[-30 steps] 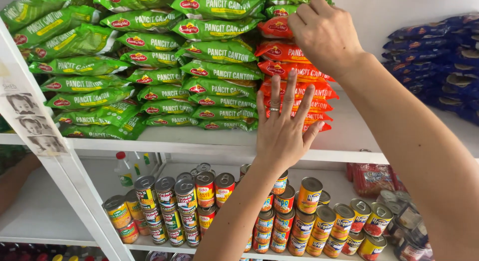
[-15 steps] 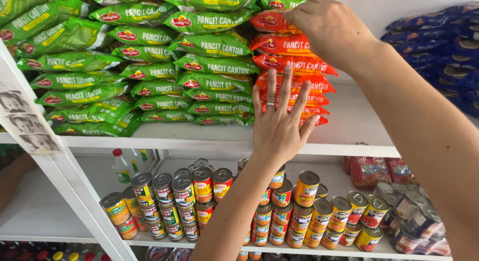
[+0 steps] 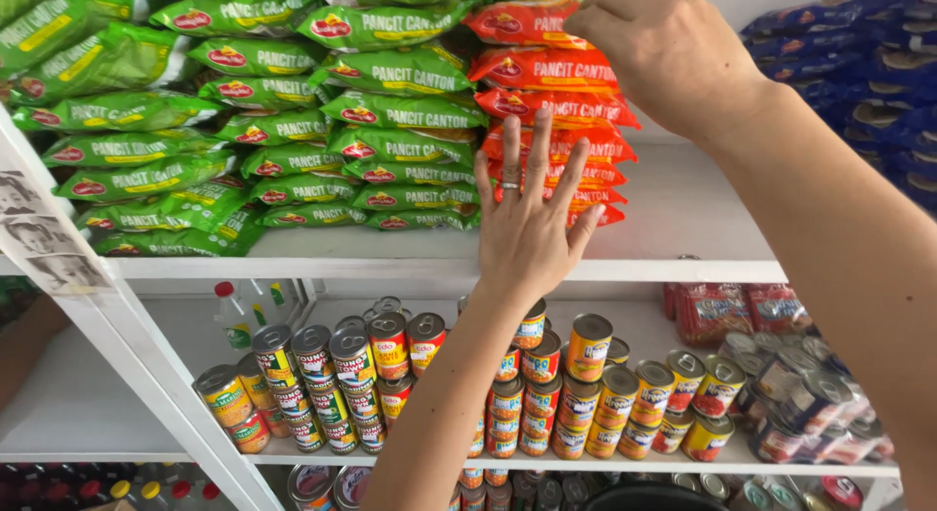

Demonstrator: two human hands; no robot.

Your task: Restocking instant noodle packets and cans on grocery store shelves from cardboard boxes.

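Left hand [image 3: 532, 228] flat, fingers spread against the stack of orange noodle packs [image 3: 556, 121], right hand [image 3: 664, 47] apparently pinching the top pack [image 3: 522, 23], green packs [image 3: 293, 111] beside.

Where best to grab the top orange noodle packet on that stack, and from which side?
Probably by its front edge, from the front and above. The top orange packet lies flat on the stack, green packets crowding its left; the right hand already pinches its right end, the left hand braces the stack below.

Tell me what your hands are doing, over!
Left hand flat, fingers spread, against stacked orange-red plastic noodle packets. Right hand pinching the top packet. Green noodle packets packed alongside, nothing blocking.
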